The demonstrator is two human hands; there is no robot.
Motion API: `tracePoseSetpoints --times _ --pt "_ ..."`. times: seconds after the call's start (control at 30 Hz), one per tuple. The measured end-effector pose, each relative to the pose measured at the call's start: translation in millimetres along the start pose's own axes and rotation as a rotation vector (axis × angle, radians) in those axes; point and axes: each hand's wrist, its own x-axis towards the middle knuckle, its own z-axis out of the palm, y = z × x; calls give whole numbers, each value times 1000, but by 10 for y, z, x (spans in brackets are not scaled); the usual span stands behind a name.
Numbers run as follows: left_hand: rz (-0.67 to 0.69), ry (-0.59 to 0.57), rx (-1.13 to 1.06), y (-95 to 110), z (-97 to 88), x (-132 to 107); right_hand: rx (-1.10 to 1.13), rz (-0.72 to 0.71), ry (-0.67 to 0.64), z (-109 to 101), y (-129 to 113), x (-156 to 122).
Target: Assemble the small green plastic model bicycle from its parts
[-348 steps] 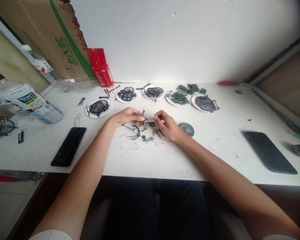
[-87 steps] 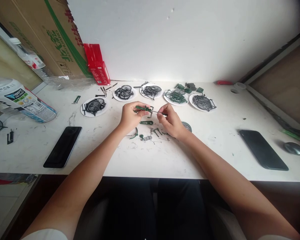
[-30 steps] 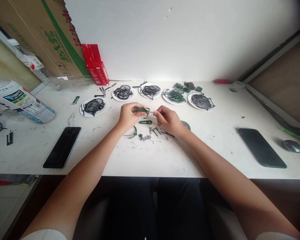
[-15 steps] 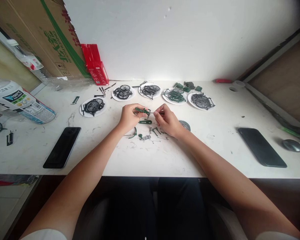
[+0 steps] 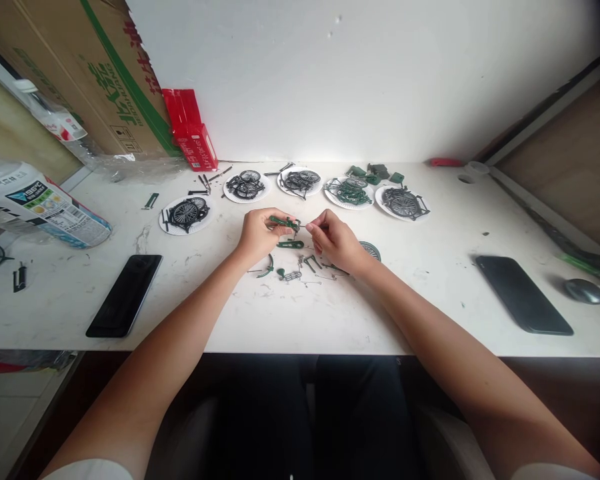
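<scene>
My left hand (image 5: 261, 233) is closed, its thumb and fingers pinching a green model bicycle frame (image 5: 283, 222) above the table. My right hand (image 5: 336, 241) is closed on a small screwdriver (image 5: 303, 227), whose thin shaft points left and meets the frame's right end; most of the handle is hidden in the fingers. Below the hands lie a green chain guard (image 5: 291, 245), a curved green mudguard (image 5: 267, 267), a small rack with a green saddle-like piece (image 5: 292, 274) and several thin metal bits. A spoked wheel (image 5: 371, 251) shows partly behind my right wrist.
Paper plates of bicycle parts (image 5: 184, 230) stand in a row at the back. A black phone (image 5: 124, 295) lies left, a dark flat device (image 5: 525, 294) and a mouse (image 5: 585, 291) right. A large bottle (image 5: 45, 207), a red box (image 5: 196, 143) and a carton (image 5: 93, 80) are at left.
Both hands stay nearly in place, with the screwdriver still against the frame. My right hand has shifted very slightly.
</scene>
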Motion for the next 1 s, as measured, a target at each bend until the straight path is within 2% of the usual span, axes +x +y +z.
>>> tracePoseSetpoints --times 0.4,1.0 --pt "-21 6 -47 -3 11 -11 45 28 5 43 28 -17" --pt "8 -2 15 46 11 -12 30 58 43 97 45 -15"
